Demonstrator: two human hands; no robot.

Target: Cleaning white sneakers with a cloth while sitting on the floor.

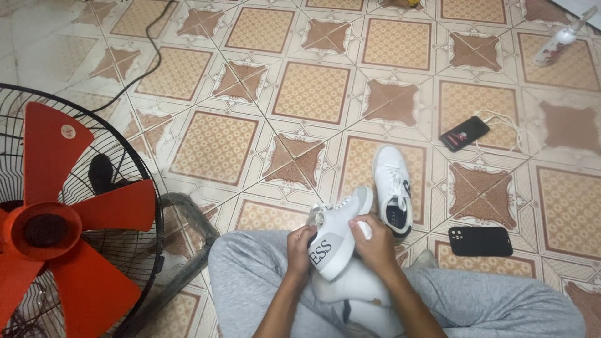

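1. My left hand [300,245] has its grip closed around the heel end of a white sneaker [335,235]; my right hand [375,245] grips the same shoe from the other side, fingers curled over its top edge.
2. The sneaker sits over my lap, sole turned toward me, toe pointing to about 1 o'clock, dark lettering on a grey band along its side.
3. Beneath it, a white cloth [360,291] lies across my grey trousers [488,300].
4. The floor [313,94] is tiled in tan squares and brown star shapes.
5. A second white sneaker [392,188] lies on the tiles at 1 o'clock, just beside the held one.
6. At 3 o'clock lies a black phone case [480,241]; at 2 o'clock, a phone [464,133] with a white cable.
7. Far at 2 o'clock, a pale spray bottle [560,37].
8. At 9 o'clock stands a fan [69,219], red blades behind a black cage, a black cord [150,56] trailing across the tiles.
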